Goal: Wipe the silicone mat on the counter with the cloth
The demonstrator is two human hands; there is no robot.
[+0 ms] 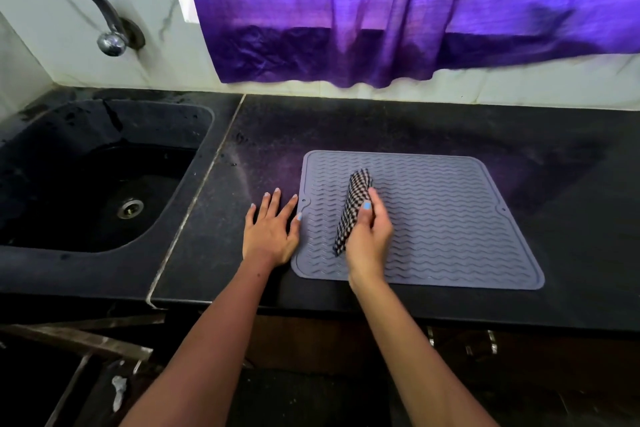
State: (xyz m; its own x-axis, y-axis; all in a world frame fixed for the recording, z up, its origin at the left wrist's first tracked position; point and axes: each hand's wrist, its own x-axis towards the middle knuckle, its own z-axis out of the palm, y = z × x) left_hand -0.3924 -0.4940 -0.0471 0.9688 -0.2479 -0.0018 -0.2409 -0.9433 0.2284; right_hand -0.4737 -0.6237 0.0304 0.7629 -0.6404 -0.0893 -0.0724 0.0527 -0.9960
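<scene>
A grey silicone mat (450,218) with wavy ridges lies flat on the black counter (381,128). On the mat's left half rests a folded black-and-white checked cloth (353,204), and my right hand (369,236) grips it, thumb on top. My left hand (272,229) lies flat with fingers spread on the counter. Its thumb touches the mat's left edge.
A black sink (86,177) with a metal drain sits to the left, under a curved metal tap (69,0) on the tiled wall. A purple curtain (381,10) hangs behind the counter. The counter's front edge runs just below the mat.
</scene>
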